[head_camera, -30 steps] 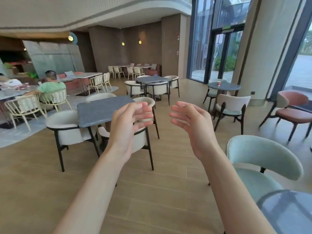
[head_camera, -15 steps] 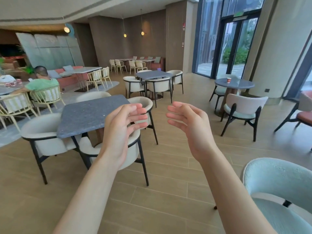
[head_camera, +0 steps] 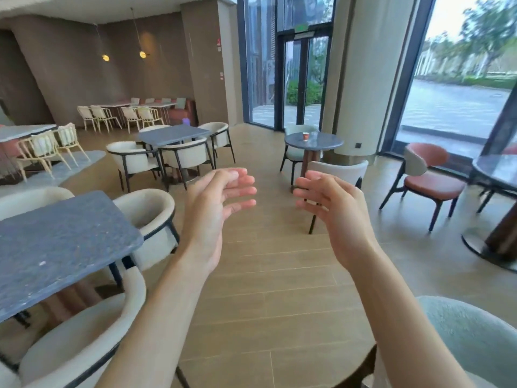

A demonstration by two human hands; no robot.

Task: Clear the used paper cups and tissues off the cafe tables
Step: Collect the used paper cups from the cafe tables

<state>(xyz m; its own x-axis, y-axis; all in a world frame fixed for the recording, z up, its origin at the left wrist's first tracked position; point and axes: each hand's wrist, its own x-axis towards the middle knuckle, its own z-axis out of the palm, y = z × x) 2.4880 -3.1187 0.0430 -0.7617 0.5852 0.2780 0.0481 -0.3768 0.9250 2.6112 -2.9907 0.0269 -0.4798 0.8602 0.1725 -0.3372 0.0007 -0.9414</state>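
Paper cup [head_camera: 305,136] on round table [head_camera: 324,142]

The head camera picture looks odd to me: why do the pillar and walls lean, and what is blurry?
Head view: the wide lens bends the pillar and door frame outward; trees outside the window smear with motion blur and daylight washes out; the paper cup is small and soft; both hands look fairly sharp.

A speckled blue-grey worktop [head_camera: 61,247] is showing at left; an orange-and-white paper cup [head_camera: 305,136] is standing on a dark grey round worktop [head_camera: 324,143].
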